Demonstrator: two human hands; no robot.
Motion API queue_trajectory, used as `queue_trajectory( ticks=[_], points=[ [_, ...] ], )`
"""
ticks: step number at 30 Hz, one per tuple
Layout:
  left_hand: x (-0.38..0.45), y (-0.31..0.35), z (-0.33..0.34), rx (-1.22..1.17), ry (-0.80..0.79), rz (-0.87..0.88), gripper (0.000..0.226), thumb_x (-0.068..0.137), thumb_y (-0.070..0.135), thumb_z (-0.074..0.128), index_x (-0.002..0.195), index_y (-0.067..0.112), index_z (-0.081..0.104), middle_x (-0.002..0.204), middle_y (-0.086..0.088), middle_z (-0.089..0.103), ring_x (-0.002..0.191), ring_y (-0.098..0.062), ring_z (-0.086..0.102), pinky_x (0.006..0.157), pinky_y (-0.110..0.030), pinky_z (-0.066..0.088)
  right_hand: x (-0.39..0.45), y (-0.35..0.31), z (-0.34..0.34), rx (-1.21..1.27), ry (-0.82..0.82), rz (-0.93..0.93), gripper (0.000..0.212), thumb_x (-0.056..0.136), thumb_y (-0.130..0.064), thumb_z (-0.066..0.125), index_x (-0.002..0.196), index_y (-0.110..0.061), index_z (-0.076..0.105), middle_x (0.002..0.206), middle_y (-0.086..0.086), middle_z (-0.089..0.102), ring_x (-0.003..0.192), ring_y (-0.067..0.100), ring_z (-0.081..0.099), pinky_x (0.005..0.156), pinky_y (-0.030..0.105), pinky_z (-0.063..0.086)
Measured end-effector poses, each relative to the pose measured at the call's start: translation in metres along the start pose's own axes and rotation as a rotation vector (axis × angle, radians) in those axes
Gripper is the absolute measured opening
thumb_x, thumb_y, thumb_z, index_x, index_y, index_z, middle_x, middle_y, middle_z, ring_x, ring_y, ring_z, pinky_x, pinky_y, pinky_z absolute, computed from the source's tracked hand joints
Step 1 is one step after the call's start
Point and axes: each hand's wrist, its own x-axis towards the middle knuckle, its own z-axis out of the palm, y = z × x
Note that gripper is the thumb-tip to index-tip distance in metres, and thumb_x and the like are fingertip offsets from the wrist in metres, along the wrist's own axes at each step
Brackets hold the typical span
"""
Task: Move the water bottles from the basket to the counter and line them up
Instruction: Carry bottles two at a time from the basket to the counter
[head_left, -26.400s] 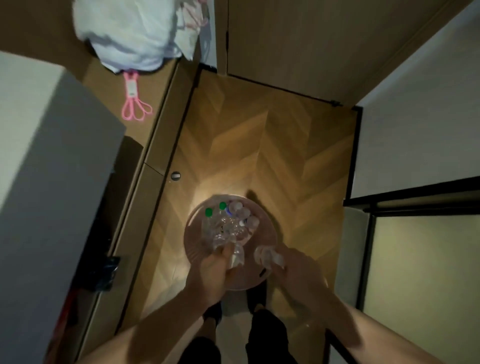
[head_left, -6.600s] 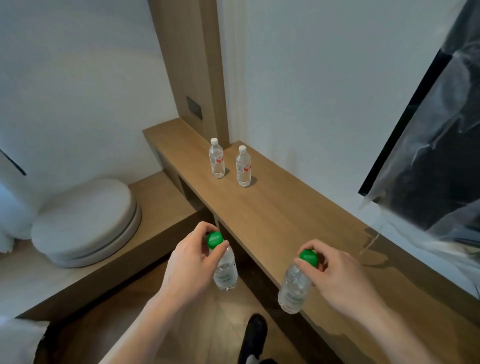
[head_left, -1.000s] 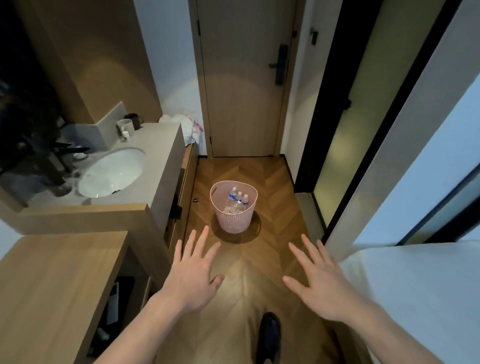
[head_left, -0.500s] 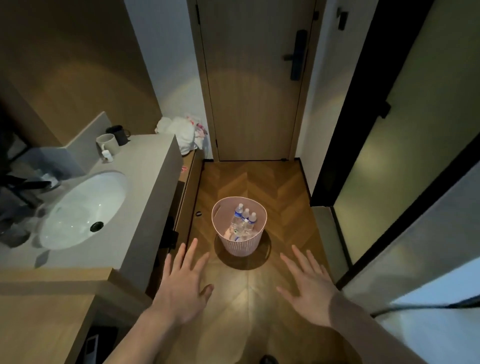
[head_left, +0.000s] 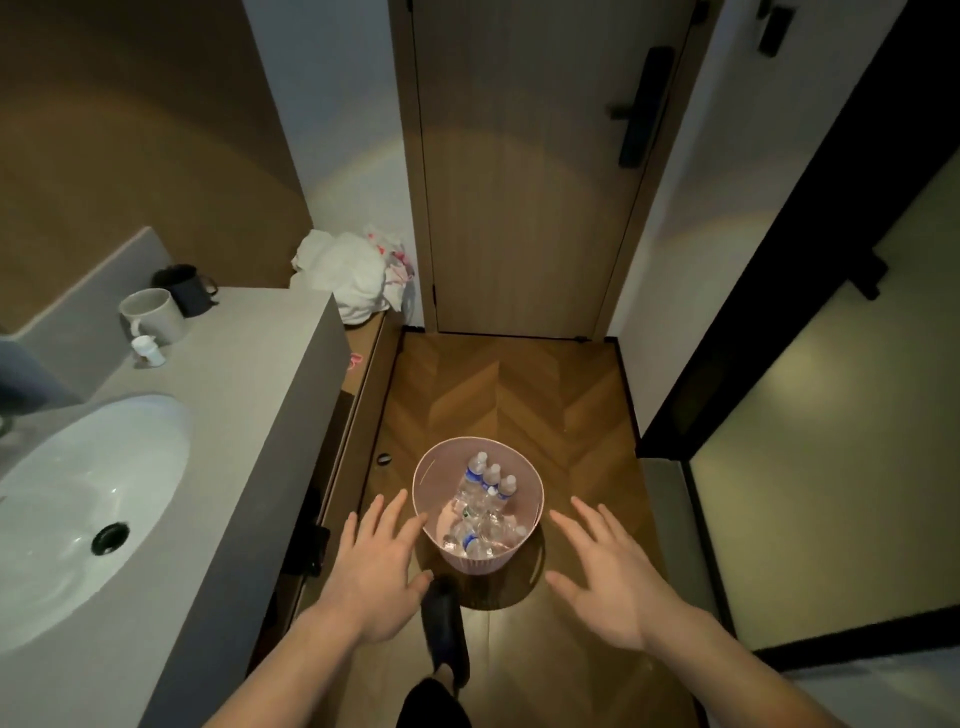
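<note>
Pink basket (head_left: 535, 499) on wood floor (head_left: 498, 395), holding three upright water bottles (head_left: 491, 480); more lie beneath, count unclear. Left hand (head_left: 376, 566) and right hand (head_left: 602, 569) flank it, fingers spread, holding nothing.

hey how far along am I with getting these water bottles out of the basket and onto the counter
Done: cannot tell from this view; the counter where bottles get lined up is out of frame. In hand: nothing. Your left hand and right hand are both open and empty, spread on either side of the pink basket on the floor. Left: the basket holds several water bottles, some upright at the back, more lying at the bottom, all yet to move.
</note>
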Motion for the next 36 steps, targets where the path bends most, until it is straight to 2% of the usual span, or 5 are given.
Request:
queue_trajectory(
  ticks=[21,24,26,32,36],
  points=[
    [0.408,-0.067,0.013,-0.028,-0.384,0.040,0.077,0.094,0.046,0.057,0.160,0.021,0.027,0.165,-0.008,0.027,0.152,-0.029,0.025,0.127,-0.048,0.023,0.392,0.030,0.005,0.065,-0.279,0.194,0.075,0.102,-0.052,0.053,0.165,-0.029,0.020,0.168,0.004,0.025,0.154,0.030,0.025,0.125,0.048,0.030],
    [0.448,-0.076,0.063,-0.024,-0.345,0.048,0.065,0.087,0.058,0.039,0.135,0.020,0.059,0.130,-0.009,0.061,0.113,-0.029,0.065,0.090,-0.047,0.056,0.439,0.047,0.036,0.061,-0.263,0.201,0.077,0.092,-0.063,0.045,0.160,-0.029,0.031,0.155,0.005,0.045,0.137,0.034,0.050,0.110,0.051,0.049],
    [0.475,-0.085,0.103,-0.071,-0.379,0.033,0.051,0.077,0.057,0.048,0.108,0.023,0.071,0.099,-0.001,0.067,0.079,-0.023,0.072,0.057,-0.038,0.058,0.480,0.071,0.075,0.091,-0.219,0.155,0.073,0.088,-0.068,0.035,0.150,-0.030,0.041,0.141,0.007,0.061,0.117,0.037,0.068,0.092,0.051,0.059],
    [0.556,-0.088,0.181,-0.050,-0.237,0.052,0.056,0.096,0.037,0.063,0.150,0.023,0.052,0.149,-0.004,0.054,0.135,-0.029,0.056,0.109,-0.045,0.047,0.589,0.128,0.165,0.106,-0.182,0.039,0.083,0.092,-0.058,0.035,0.168,-0.029,0.020,0.173,-0.003,0.021,0.157,0.019,0.024,0.126,0.042,0.029],
    [0.618,-0.092,0.257,-0.058,-0.332,-0.007,0.084,0.061,0.048,0.093,0.136,0.023,0.065,0.117,-0.006,0.076,0.091,-0.022,0.077,0.071,-0.034,0.063,0.660,0.165,0.236,0.060,-0.203,0.054,0.079,0.085,-0.065,0.052,0.156,-0.035,0.036,0.160,-0.010,0.041,0.149,0.016,0.039,0.121,0.040,0.037]
  ],
)
